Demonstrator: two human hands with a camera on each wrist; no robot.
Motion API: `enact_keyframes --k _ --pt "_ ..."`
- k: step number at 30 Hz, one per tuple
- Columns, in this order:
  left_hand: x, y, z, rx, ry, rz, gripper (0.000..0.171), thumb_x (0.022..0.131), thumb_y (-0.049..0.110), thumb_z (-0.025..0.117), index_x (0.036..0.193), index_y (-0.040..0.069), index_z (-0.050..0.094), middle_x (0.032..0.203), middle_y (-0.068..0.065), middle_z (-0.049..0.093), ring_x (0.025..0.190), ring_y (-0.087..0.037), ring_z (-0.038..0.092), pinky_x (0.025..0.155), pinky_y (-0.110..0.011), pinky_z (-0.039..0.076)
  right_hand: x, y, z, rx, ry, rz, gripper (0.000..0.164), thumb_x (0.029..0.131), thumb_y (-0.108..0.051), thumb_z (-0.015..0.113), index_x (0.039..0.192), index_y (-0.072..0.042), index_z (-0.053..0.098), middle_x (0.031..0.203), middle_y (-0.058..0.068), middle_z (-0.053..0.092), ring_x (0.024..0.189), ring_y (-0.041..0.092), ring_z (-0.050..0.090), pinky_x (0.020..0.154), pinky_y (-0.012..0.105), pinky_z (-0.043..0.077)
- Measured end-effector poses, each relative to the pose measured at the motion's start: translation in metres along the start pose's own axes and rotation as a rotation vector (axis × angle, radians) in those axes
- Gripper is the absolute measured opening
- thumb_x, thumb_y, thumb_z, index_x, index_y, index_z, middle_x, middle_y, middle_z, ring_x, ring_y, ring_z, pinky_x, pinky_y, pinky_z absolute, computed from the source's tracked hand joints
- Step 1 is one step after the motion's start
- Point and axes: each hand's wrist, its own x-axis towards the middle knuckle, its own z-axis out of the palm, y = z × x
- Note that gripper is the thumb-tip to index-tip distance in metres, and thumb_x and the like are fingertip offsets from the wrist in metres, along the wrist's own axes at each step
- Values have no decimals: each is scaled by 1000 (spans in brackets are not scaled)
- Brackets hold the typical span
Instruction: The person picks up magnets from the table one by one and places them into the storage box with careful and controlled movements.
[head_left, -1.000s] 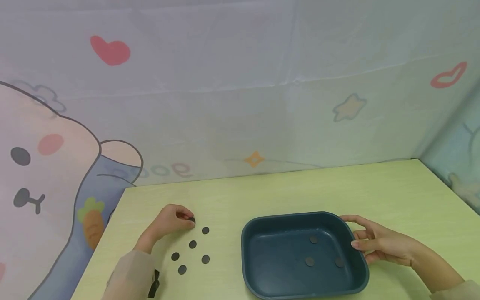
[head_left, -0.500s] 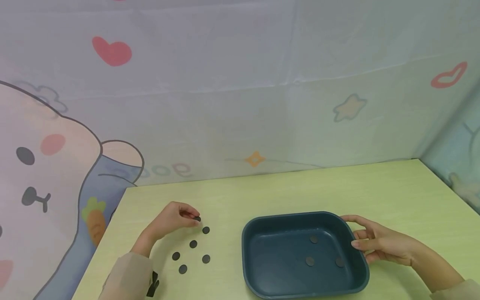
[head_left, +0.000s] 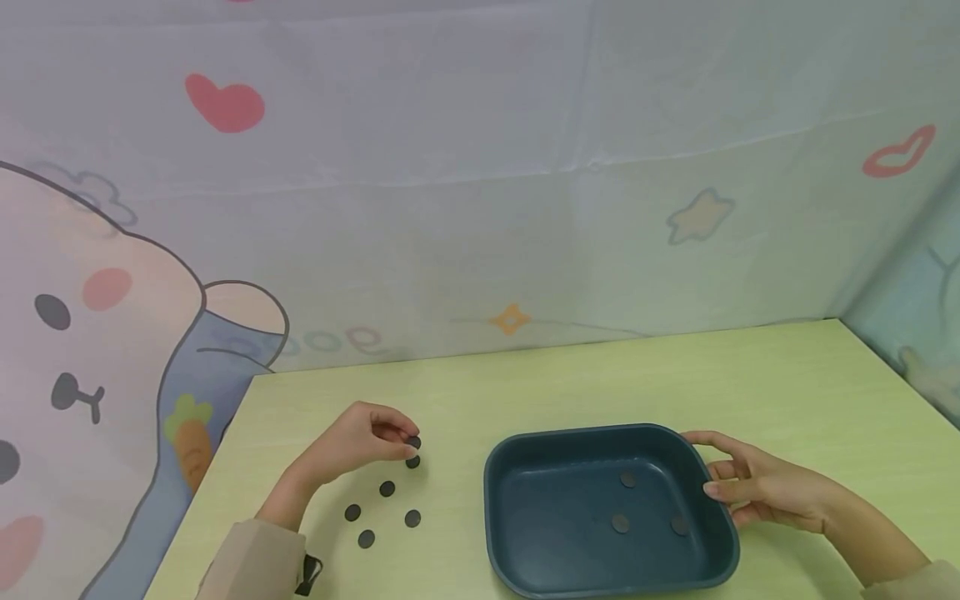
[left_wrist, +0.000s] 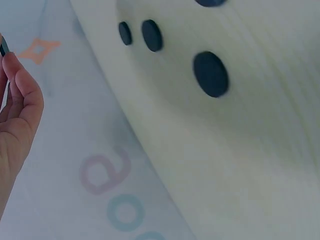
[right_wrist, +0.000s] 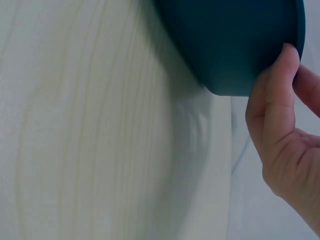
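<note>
The left hand (head_left: 369,435) has moved its black disc (head_left: 413,442) rightward.

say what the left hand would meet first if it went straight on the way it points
Probably the basin, near its far left corner. The loose disc nearest the left hand seems off that line, but depth is unclear and the hand may clear the basin.

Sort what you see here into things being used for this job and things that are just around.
Seemingly in use:
- black disc pinched in the left hand
- five loose discs on the table
- blue tray, gripped by the right hand
- three discs inside

Seemingly just around:
- printed backdrop
- dark item by the left sleeve, unclear what
</note>
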Motion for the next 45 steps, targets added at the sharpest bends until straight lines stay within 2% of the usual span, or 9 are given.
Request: enact_keyframes --k 8,14,26,35,42,45 --pt "-4 25 7 -47 -64 20 27 78 15 75 100 1 69 85 -7 67 76 -21 62 70 -30 51 -1 1 -1 1 -2 4 58 97 10 32 140 -28 29 121 20 55 104 37 59 85 50 47" --pt "-7 37 12 -66 -87 35 28 78 16 76 101 0 69 86 -7 67 77 -22 63 70 -31 52 -1 1 -1 7 -12 0 58 97 10 31 141 -27 28 122 21 54 105 37 58 86 49 47" --pt "-7 48 18 -109 -91 28 29 77 17 77 100 1 69 85 -6 67 78 -23 63 72 -34 52 -1 0 0 8 -12 -6 59 96 11 31 140 -28 29 122 21 54 105 36 59 85 49 47" --pt "-7 61 25 -104 -85 31 27 77 17 77 99 3 70 84 -6 67 77 -21 63 70 -32 51 0 -1 0 16 -21 -13 59 96 11 30 141 -27 29 121 20 55 105 36 59 86 49 47" --pt "-7 70 31 -83 -70 22 22 76 17 77 95 10 71 86 -4 67 79 -22 63 72 -35 51 0 0 -1 15 -17 -9 59 96 11 30 141 -28 29 121 20 55 105 37 59 86 49 47" --pt "-8 73 34 -75 -69 28 22 76 18 77 95 8 71 84 -4 67 77 -21 63 72 -34 51 1 -1 0 12 -17 -9 59 96 11 31 140 -28 29 121 20 55 105 37 59 86 49 47"
